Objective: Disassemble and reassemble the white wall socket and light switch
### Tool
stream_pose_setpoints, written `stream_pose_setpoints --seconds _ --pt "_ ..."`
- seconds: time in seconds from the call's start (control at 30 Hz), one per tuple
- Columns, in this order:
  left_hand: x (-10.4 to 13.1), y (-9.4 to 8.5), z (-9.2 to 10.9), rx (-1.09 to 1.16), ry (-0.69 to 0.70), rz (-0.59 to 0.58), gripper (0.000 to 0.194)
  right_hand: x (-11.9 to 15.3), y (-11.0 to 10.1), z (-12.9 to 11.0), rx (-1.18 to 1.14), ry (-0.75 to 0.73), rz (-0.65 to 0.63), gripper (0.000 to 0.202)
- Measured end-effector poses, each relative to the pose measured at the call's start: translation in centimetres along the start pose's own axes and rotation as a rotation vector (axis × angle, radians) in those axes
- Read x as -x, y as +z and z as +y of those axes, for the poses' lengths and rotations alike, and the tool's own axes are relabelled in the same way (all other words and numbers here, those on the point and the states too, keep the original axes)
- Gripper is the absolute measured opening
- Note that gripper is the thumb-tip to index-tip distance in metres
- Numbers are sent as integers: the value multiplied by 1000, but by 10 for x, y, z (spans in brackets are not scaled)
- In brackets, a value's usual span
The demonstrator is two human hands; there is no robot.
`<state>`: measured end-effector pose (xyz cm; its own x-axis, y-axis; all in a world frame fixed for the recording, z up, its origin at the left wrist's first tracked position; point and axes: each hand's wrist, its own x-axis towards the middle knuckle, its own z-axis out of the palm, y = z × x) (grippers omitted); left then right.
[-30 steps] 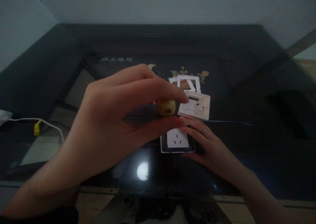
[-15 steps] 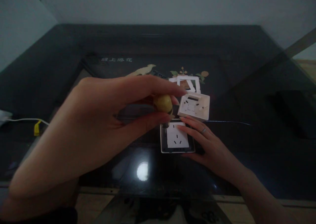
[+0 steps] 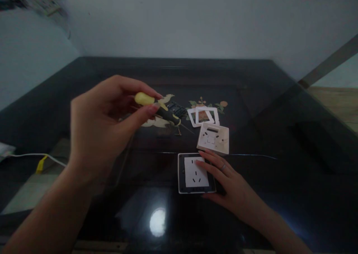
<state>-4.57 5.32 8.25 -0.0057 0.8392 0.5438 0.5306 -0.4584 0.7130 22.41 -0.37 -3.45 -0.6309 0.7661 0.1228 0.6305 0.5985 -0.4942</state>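
Above the left part of the dark table [image 3: 260,131], the left hand [image 3: 96,123] was raised, its back toward the left and its wrist bent so that the fingers reached right. Thumb and index finger were clamped on a screwdriver [image 3: 165,113]; the other fingers curled behind its handle, partly hidden. The screwdriver lay aslant in the grip, its yellow butt end to the left and its thin shaft pointing right and toward the near side, the long axis sloping downward. Its tip ended left of the white box [image 3: 213,138], over the middle of the table.

At the near side, the right hand [image 3: 236,183] reached in from the right, low and palm down, a ring [image 3: 223,167] on one finger. Its fingers were slightly apart, two fingertips over the far right part of the socket [image 3: 196,173] and the thumb apart from them at its near right corner. The socket lay flat, face up.

The box lay just beyond the socket, two overlapping white frames [image 3: 197,116] at its far side. A dark part [image 3: 176,109] lay left of the frames, behind the screwdriver. At the left, a white cable [image 3: 30,154] bore a yellow tag [image 3: 41,164].
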Motion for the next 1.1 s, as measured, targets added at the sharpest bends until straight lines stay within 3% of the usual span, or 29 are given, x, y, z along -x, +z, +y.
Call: stream_pose_setpoints --seconds 0.03,0.1,0.27,0.77,0.97,1.1 --pt "-4 3 -8 9 37 29 13 0 0 0 4 3 -3 80" --pt "-11 8 -23 48 5 -35 14 0 1 1 4 6 -5 79" --pt "-19 9 -48 -86 -189 -162 17 1 3 3 -26 25 -9 75" --pt "-16 11 -62 -369 -86 -350 21 0 2 2 -12 23 -7 75" --pt "-14 14 -72 -623 -14 -570 31 1 4 3 -22 21 4 71" --pt "-8 21 -77 -835 -57 -762 40 2 6 5 -8 6 -3 77"
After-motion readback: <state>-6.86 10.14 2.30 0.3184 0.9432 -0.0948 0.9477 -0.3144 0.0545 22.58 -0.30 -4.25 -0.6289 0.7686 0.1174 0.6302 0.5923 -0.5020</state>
